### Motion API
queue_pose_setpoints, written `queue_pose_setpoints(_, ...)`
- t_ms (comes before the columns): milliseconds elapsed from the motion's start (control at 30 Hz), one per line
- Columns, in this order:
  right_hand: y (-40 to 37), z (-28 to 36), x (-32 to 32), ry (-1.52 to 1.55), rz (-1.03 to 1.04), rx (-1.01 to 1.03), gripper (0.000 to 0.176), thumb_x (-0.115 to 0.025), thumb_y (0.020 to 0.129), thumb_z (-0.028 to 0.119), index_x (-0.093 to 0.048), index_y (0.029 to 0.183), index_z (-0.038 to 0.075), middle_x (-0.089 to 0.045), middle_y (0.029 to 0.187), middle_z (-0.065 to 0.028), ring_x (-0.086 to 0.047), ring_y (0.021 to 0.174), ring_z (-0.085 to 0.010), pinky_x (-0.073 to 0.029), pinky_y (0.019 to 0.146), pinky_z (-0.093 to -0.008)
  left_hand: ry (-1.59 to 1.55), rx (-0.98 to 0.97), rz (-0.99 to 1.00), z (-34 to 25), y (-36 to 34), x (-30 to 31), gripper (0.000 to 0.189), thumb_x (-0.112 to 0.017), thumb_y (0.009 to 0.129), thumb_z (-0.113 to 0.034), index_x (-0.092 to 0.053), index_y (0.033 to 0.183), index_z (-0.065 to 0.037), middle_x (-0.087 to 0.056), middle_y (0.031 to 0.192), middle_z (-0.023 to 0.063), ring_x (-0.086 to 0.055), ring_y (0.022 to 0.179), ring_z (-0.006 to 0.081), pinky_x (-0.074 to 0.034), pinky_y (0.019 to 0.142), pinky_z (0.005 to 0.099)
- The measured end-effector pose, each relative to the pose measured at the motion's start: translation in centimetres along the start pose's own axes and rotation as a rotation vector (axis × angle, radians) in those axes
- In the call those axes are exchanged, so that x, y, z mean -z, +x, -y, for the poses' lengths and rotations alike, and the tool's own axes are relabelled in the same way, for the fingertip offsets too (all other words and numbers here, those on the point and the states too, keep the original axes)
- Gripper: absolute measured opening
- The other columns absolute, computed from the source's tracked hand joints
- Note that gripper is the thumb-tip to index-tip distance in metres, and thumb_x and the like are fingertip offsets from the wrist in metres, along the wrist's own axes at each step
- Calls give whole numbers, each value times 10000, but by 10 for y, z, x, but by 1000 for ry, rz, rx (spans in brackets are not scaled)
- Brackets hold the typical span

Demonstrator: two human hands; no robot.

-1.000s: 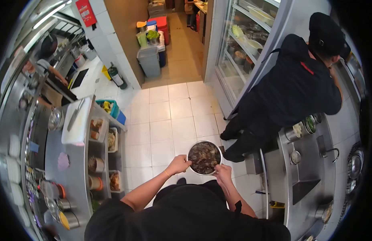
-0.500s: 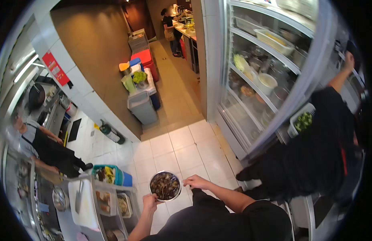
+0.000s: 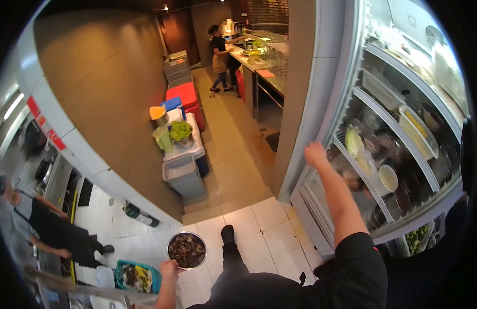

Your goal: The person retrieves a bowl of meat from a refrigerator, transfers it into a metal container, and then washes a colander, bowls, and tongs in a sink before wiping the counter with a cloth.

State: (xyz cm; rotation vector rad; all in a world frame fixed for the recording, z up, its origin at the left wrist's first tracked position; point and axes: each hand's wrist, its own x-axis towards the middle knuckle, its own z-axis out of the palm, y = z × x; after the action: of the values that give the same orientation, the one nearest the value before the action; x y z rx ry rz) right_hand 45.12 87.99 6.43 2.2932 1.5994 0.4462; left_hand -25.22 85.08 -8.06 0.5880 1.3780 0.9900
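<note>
My left hand (image 3: 169, 270) is closed on the near-left rim of a round metal bowl (image 3: 203, 260). Dark brown, chunky food (image 3: 186, 249) fills the bowl, which hangs level above the tiled floor. My right arm stretches forward and to the right, and my right hand (image 3: 315, 154) has its fingers curled at the left edge of the tall glass-front refrigerator (image 3: 328, 118). Behind the glass, the shelves hold a pale leafy vegetable (image 3: 354, 141), a white tub (image 3: 388, 178) and several bowls and trays.
A teal bin (image 3: 155, 280) with food scraps stands at lower left, with a person in a dark apron (image 3: 53, 226) beyond. Ahead are a fire extinguisher (image 3: 140, 215), a grey bin (image 3: 184, 177), a red cooler (image 3: 189, 100) and another person (image 3: 219, 56) at a counter. A dark-clothed person (image 3: 429, 262) is close at right.
My right hand has left the bowl's side and reached to the refrigerator. The bowl has shifted left in my left hand. My view has moved forward, bringing the refrigerator closer.
</note>
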Motion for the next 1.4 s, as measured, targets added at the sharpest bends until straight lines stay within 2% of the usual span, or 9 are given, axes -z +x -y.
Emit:
queue_pose_setpoints(133, 80, -53, 25, -629, 15, -116, 282, -471, 902, 209, -687, 1070, 140, -649, 1090, -66, -517, 1166, -235, -276, 1000, -472, 154, 32, 164, -54, 95, -73, 43, -501, 662, 79, -537, 650, 59, -570, 648, 137, -612, 521, 279, -584, 490, 461)
queue_pose_setpoints(467, 115, -105, -6, -434, 402, -473, 282, -462, 893, 240, -725, 971, 174, -684, 1010, -19, -562, 1062, -223, -368, 854, -402, 638, 70, 690, -145, 276, -286, 95, -576, 702, 42, -597, 609, 41, -586, 617, 83, -586, 526, 182, -523, 473, 340)
queue_pose_setpoints(800, 57, 44, 84, -288, 192, -418, 227, -569, 834, 299, -726, 783, 143, -665, 838, -94, -587, 816, -250, -422, 713, -402, 734, 157, 1018, -178, 299, -468, 147, -591, 731, 22, -588, 584, 21, -537, 548, 54, -520, 483, 140, -479, 440, 330)
queue_pose_setpoints(900, 4, 128, 79, 898, -93, -314, 197, -590, 832, 237, -658, 731, 82, -626, 751, -123, -580, 748, -291, -466, 659, -406, 842, 112, 1074, -181, 293, -498, 113, -593, 724, 12, -611, 614, 28, -571, 579, 63, -548, 505, 147, -478, 449, 326)
queue_pose_setpoints(1033, -141, 268, 9, 1111, 717, -717, 320, -614, 861, 363, -670, 917, 53, -667, 907, -169, -643, 860, -311, -512, 766, -380, 1016, 59, 1171, -142, 291, -542, 98, -609, 713, -32, -618, 628, 16, -575, 578, 60, -558, 511, 146, -462, 444, 308)
queue_pose_setpoints(1133, -199, 346, 45, 1452, 264, -1780, 723, -788, 710, 327, -454, 1270, 15, -595, 1130, -167, -615, 935, -312, -531, 781, -382, 1073, 89, 1216, -112, 278, -568, 82, -610, 725, -62, -628, 683, 6, -582, 603, 83, -554, 509, 172, -462, 458, 315)
queue_pose_setpoints(1200, -203, 363, 61, 1453, -348, -1991, 834, -823, 663, 278, -380, 1301, -26, -552, 1166, -185, -551, 1031, -351, -520, 814, -421, 1133, 45, 1346, -72, 282, -590, 94, -589, 757, -59, -637, 769, 21, -612, 674, 102, -587, 549, 205, -499, 494, 332)
queue_pose_setpoints(1300, -221, 396, 70, 1259, -310, -1857, 801, -790, 738, 182, -323, 1355, -27, -431, 1323, -129, -437, 1178, -254, -413, 997, -375, 1143, 318, 1401, -1, 288, -603, 97, -546, 792, -28, -600, 826, 44, -607, 721, 127, -592, 570, 215, -522, 479, 354)
queue_pose_setpoints(1400, -212, 389, 107, 1215, -560, -2340, 736, -757, 787, 224, -359, 1357, -17, -467, 1311, -167, -447, 1206, -245, -367, 1027, -352, 1163, 370, 1456, 18, 240, -627, 71, -534, 782, -2, -586, 783, 46, -601, 702, 125, -565, 522, 193, -496, 435, 322)
